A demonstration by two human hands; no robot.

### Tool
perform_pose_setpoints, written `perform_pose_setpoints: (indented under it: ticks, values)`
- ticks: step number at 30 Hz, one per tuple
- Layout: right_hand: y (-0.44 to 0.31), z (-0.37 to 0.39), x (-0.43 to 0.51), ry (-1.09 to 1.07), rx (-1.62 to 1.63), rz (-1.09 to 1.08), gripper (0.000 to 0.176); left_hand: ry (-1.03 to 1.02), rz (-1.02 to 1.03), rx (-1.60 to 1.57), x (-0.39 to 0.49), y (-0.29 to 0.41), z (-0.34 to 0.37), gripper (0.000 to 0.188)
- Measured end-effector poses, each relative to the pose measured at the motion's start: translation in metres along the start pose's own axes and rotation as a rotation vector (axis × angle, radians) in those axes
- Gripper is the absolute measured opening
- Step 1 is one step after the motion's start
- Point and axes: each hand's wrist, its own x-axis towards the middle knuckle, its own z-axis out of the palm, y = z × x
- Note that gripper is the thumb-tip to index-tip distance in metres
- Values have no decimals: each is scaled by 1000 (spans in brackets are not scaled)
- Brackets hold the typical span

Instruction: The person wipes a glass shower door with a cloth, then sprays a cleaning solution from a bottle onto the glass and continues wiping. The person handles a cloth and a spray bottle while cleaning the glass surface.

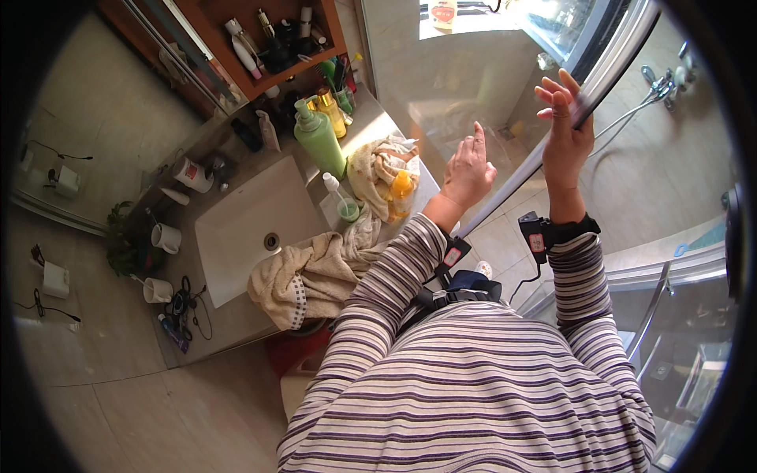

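My left hand (pixel 470 171) is raised beyond the counter's edge. Its index finger points away from me, the other fingers are partly bent, and nothing shows in it. My right hand (pixel 565 142) is up at the metal frame (pixel 514 183) of a glass shower screen, fingers spread and a little curled. Blur hides whether that hand grips the frame or only overlaps it in the picture. Nearest my left forearm on the counter are an orange-capped bottle (pixel 402 195), a crumpled patterned towel (pixel 366 171) and a beige towel (pixel 319 272).
A white basin (pixel 236 236) is set into the counter (pixel 230 325). Around it stand a green pump bottle (pixel 322 139), a small clear spray bottle (pixel 346 207), white mugs (pixel 165 237) and black cables (pixel 183 301). A hand shower (pixel 662 88) hangs right; an orange shelf (pixel 260 88) is upper left.
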Motion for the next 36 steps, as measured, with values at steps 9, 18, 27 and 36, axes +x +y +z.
perform_pose_setpoints:
  ticks: [9,18,27,36]
  values:
    - [-1,1,0,-6,0,11,38,53,108,129,-13,24,-1,91]
    - [-1,1,0,5,-16,-6,37,17,89,142,-18,14,3,91]
    - [-2,1,0,2,-43,-5,38,68,94,139,0,10,-2,92]
    - [-2,2,1,8,-6,-3,37,38,194,91,-18,28,-4,87]
